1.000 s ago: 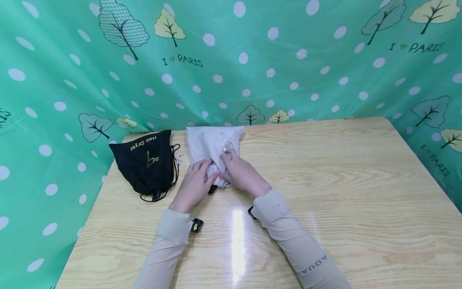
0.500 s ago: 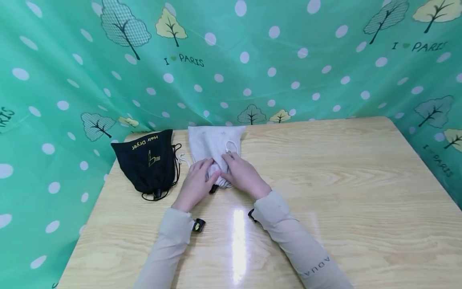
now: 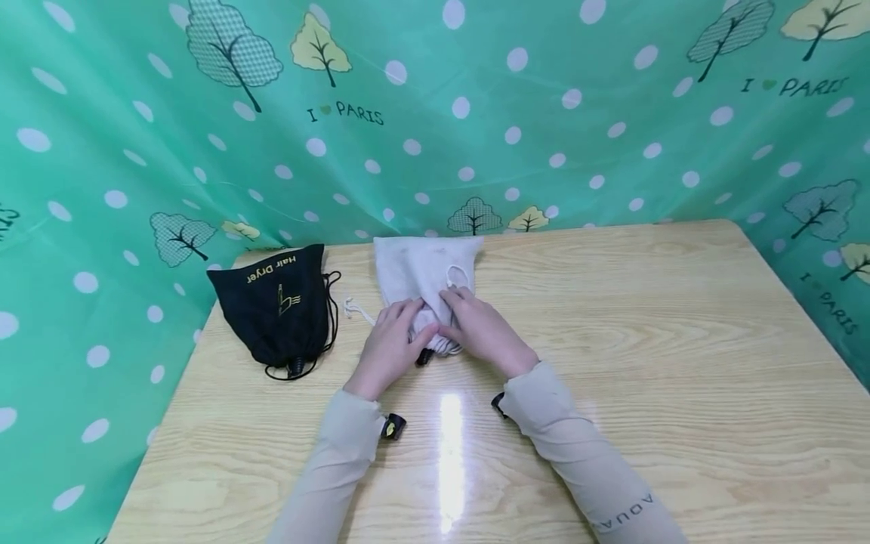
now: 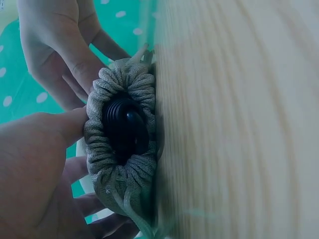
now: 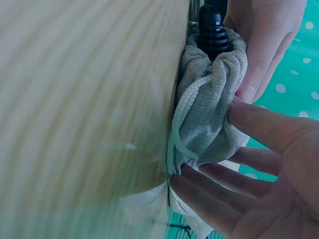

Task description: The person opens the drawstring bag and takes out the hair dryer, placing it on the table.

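Observation:
A light grey drawstring bag point(image 3: 423, 263) lies on the table, its gathered mouth toward me. My left hand point(image 3: 389, 344) holds the bag's left side, while my right hand point(image 3: 488, 332) holds its right side; the two thumbs nearly meet over the middle. Out of the mouth pokes a black ribbed cord end point(image 5: 213, 37), also visible deep inside the puckered opening point(image 4: 122, 124) in the left wrist view. A white drawstring point(image 5: 182, 119) loops along the bag in the right wrist view. The rest of the contents is hidden by cloth.
To the left lies a black drawstring bag point(image 3: 279, 302) lettered "Hair Dryer" in gold, with black cords. The wooden table point(image 3: 646, 363) backs onto a green dotted curtain point(image 3: 476, 98), which also hangs along both sides.
In the last half second the grey bag has slid right along the table with both hands on it, widening the gap to the black bag. The black bag has stayed put.

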A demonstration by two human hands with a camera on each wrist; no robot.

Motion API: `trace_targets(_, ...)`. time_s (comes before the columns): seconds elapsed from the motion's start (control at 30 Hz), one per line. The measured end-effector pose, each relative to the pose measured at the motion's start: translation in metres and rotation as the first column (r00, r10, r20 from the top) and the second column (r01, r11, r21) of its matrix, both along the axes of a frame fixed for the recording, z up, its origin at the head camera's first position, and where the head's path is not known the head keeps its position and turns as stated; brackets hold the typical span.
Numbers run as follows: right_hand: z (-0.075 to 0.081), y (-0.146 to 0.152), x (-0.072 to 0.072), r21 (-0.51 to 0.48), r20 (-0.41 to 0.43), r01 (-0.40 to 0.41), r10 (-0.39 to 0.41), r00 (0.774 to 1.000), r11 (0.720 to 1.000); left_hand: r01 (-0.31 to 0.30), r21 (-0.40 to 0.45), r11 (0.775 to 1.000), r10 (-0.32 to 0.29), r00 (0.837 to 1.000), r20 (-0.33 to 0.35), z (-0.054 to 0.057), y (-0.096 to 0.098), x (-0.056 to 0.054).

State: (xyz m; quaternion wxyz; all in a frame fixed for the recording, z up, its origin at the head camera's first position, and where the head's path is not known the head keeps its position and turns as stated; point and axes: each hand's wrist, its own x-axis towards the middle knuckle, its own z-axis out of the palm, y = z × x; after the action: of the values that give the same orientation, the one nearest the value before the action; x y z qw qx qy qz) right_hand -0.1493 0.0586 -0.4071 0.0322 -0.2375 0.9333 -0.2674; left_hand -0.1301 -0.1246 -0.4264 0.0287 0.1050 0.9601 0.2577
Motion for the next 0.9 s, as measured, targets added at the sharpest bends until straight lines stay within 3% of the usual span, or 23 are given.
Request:
trace_targets(0.4, 0.001, 0.025, -0.001, -0.018, 0.024, 0.000, 0.000, 1.000, 1.000, 0.019, -0.007, 1.000, -0.019, 1.000, -0.014, -0.001, 0.024, -0.004)
trace_targets(0.9, 0.002, 0.031, -0.003, 0.003, 0.046, 0.007, -0.007, 0.999, 1.000, 0.005, -0.008, 1.000, -0.005, 1.000, -0.021, 0.002, 0.030, -0.004)
